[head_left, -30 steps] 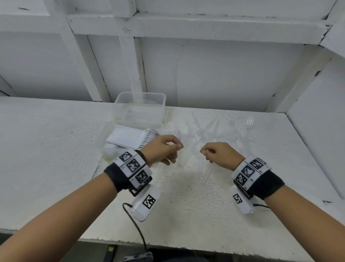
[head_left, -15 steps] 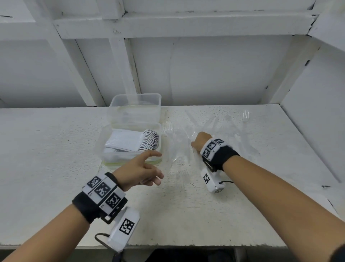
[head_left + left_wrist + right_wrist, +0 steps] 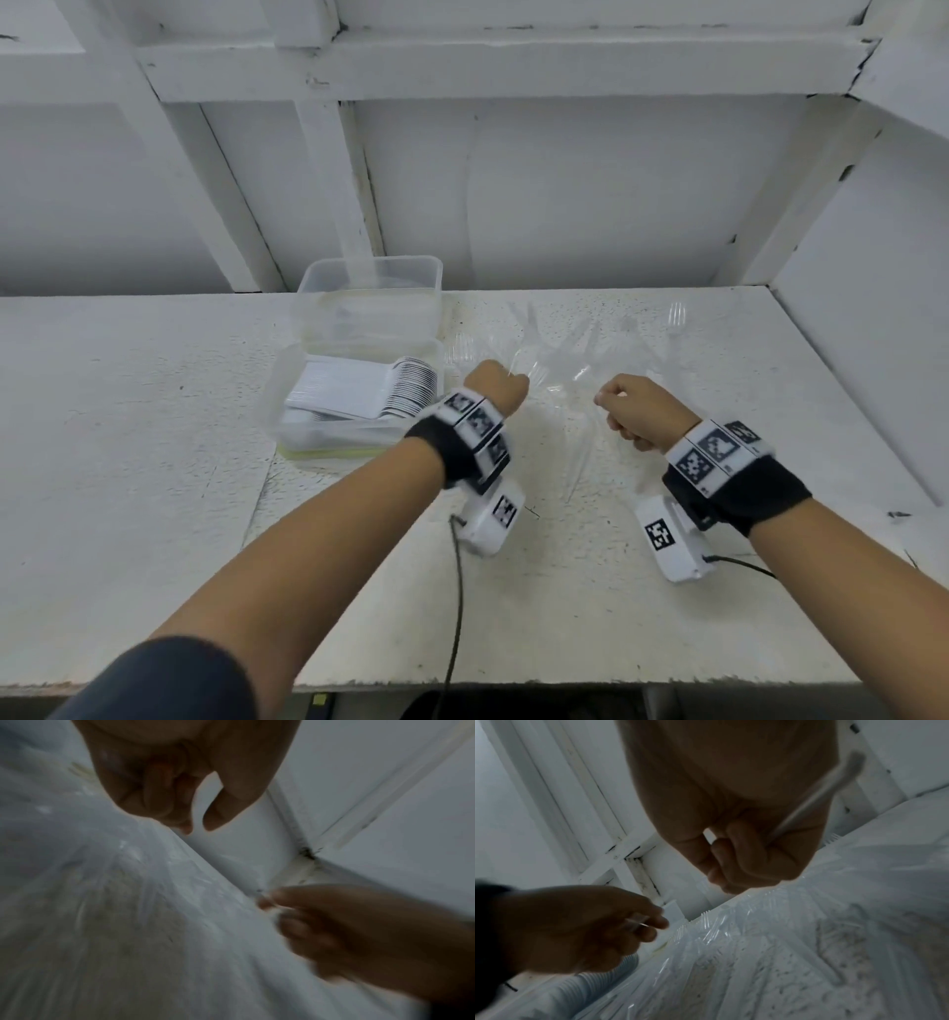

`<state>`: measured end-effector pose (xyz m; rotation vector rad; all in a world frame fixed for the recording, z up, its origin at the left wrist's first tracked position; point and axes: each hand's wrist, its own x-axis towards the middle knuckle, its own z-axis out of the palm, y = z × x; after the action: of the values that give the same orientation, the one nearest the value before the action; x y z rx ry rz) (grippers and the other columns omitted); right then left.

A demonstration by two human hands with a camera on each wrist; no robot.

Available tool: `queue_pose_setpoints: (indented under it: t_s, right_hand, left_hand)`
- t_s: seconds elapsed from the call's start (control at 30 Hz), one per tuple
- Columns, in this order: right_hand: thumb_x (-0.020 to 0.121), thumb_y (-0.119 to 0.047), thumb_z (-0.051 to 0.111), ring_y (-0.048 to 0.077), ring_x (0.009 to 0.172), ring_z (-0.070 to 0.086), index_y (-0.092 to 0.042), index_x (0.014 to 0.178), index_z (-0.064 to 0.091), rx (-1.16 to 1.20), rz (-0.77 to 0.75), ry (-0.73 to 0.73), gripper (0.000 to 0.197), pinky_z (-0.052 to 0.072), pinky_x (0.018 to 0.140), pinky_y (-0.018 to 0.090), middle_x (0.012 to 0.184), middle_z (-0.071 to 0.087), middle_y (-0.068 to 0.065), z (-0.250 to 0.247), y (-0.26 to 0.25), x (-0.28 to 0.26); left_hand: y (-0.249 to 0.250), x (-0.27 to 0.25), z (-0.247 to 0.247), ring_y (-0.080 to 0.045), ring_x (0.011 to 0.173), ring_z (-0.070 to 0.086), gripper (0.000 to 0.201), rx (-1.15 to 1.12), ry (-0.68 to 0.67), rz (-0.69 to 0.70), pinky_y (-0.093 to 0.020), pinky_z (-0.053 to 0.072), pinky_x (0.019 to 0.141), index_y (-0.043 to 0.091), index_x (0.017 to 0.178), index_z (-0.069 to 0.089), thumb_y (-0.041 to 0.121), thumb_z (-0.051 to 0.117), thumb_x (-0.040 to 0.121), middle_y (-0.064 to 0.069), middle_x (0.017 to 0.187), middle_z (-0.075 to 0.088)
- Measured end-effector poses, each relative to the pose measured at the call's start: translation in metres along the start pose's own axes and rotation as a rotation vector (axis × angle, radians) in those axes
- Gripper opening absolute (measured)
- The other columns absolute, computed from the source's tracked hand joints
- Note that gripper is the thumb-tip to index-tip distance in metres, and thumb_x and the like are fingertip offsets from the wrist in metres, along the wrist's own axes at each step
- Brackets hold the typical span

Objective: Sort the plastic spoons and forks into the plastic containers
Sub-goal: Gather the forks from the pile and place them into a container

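Both hands hang over the pile (image 3: 570,370) of clear forks and spoons on the counter (image 3: 154,488), and both have shifted since half a second ago. The left hand (image 3: 495,388) was then spread open near the front tub (image 3: 328,437), well short of the pile; now it is at the pile's left edge, its fingers (image 3: 652,923) curled and pinching a clear utensil (image 3: 636,921), though blur hides whether that is a fork or a spoon. The right hand (image 3: 639,408) was then reaching deep into the pile's left part; now it sits at the pile's right edge, drawn back toward the person, with its fingers (image 3: 746,850) closed round a clear handle (image 3: 816,799) that sticks out past the palm. Its head end is too smeared to name.

The two hands are now near each other but apart, the pile between and beyond them.

Left of the pile, the front tub holds a neat stack of white utensils (image 3: 369,393), as before. The back tub (image 3: 372,298) stands just behind it, also left of the pile; what it holds cannot be made out. A lone clear fork (image 3: 677,321) lies at the pile's far right end.
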<state>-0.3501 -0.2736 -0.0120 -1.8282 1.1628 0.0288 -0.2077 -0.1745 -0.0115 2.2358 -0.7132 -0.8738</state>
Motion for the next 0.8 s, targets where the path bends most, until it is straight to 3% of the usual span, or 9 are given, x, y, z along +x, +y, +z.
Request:
queue_pose_setpoints:
  t_s: [0.13, 0.23, 0.4, 0.5, 0.57, 0.67, 0.8]
  right_hand:
    - [0.095, -0.017, 0.044, 0.014, 0.051, 0.036, -0.009, 0.097, 0.054, 0.036, 0.01, 0.03, 0.013, 0.027, 0.045, 0.022, 0.067, 0.05, 0.006, 0.002, 0.007, -0.001]
    - [0.094, -0.017, 0.045, 0.014, 0.05, 0.036, -0.009, 0.099, 0.055, 0.052, 0.015, 0.038, 0.014, 0.027, 0.044, 0.021, 0.066, 0.05, 0.006, 0.003, 0.014, -0.001]
    - [0.094, -0.017, 0.046, 0.015, 0.051, 0.037, -0.008, 0.098, 0.056, 0.062, 0.017, 0.048, 0.015, 0.028, 0.044, 0.021, 0.066, 0.051, 0.006, 0.004, 0.015, 0.002]
    - [0.094, -0.016, 0.046, 0.015, 0.052, 0.038, -0.008, 0.097, 0.056, 0.078, -0.011, 0.054, 0.014, 0.028, 0.044, 0.022, 0.066, 0.051, 0.006, 0.004, 0.008, 0.004]
    - [0.094, -0.015, 0.045, 0.015, 0.052, 0.038, -0.007, 0.099, 0.057, 0.097, -0.037, 0.059, 0.015, 0.028, 0.043, 0.022, 0.066, 0.05, 0.006, 0.004, 0.003, 0.006]
    - [0.094, -0.014, 0.044, 0.014, 0.053, 0.039, -0.008, 0.1, 0.057, 0.089, -0.048, 0.062, 0.017, 0.029, 0.043, 0.022, 0.068, 0.051, 0.006, 0.004, -0.002, 0.008]
    - [0.093, -0.025, 0.051, 0.014, 0.055, 0.041, -0.009, 0.094, 0.056, -0.021, -0.086, 0.035, 0.017, 0.031, 0.048, 0.022, 0.067, 0.049, 0.003, 0.002, 0.002, 0.01]
  left_hand:
    - [0.006, 0.03, -0.001, -0.019, 0.072, 0.043, 0.039, 0.237, 0.053, -0.043, -0.027, 0.036, 0.063, 0.013, 0.058, 0.029, 0.015, 0.046, 0.093, -0.002, 0.061, 0.032]
    - [0.0, 0.036, 0.001, -0.018, 0.059, 0.045, 0.035, 0.349, 0.035, 0.002, -0.022, 0.036, 0.052, 0.011, 0.057, 0.036, 0.008, 0.052, 0.088, -0.002, 0.058, 0.038]
    - [-0.003, 0.032, 0.006, -0.018, 0.065, 0.047, 0.034, 0.469, 0.01, 0.065, -0.021, 0.038, 0.053, 0.012, 0.057, 0.036, 0.007, 0.051, 0.088, -0.001, 0.058, 0.039]
    - [-0.006, 0.024, 0.013, -0.019, 0.069, 0.05, 0.034, 0.551, -0.032, 0.088, -0.025, 0.041, 0.06, 0.012, 0.059, 0.038, 0.01, 0.05, 0.09, -0.001, 0.06, 0.041]
    - [-0.01, 0.02, 0.016, -0.019, 0.066, 0.049, 0.035, 0.556, -0.04, 0.071, -0.025, 0.04, 0.058, 0.012, 0.059, 0.037, 0.01, 0.049, 0.091, -0.001, 0.059, 0.041]
    - [-0.013, 0.015, 0.015, -0.015, 0.05, 0.038, 0.036, 0.485, -0.037, 0.029, -0.021, 0.031, 0.045, 0.011, 0.058, 0.035, 0.012, 0.047, 0.091, -0.001, 0.057, 0.039]
    - [-0.02, 0.002, 0.009, -0.014, 0.05, 0.035, 0.034, 0.442, -0.064, 0.028, -0.022, 0.027, 0.046, 0.011, 0.058, 0.036, 0.017, 0.047, 0.09, -0.001, 0.058, 0.038]
